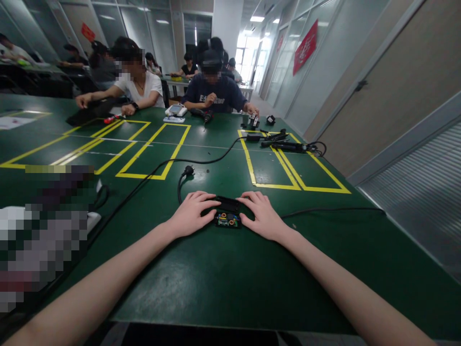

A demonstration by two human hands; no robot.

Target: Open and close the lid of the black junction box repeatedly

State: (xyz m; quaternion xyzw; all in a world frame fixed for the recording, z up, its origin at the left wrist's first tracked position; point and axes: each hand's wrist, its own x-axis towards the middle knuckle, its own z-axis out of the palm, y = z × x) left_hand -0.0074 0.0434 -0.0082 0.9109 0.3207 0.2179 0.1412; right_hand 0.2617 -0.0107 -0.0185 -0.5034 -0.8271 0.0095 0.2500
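Observation:
A small black power adapter [227,212] lies on the green table [223,278] with its cover off, its circuit board with coloured parts showing at the near end. My left hand [192,211] grips its left side, fingers curled over the top. My right hand [260,214] grips its right side the same way. A black cable [324,210] runs from the adapter to the right. Another black cord with a plug [187,171] lies just beyond the hands.
Yellow tape rectangles [154,154] mark the table. Black tools and cables [288,144] lie at the far right. Two people sit across the table, one with a white device [175,110] beside them. A pixelated area covers the left, next to something white [91,221].

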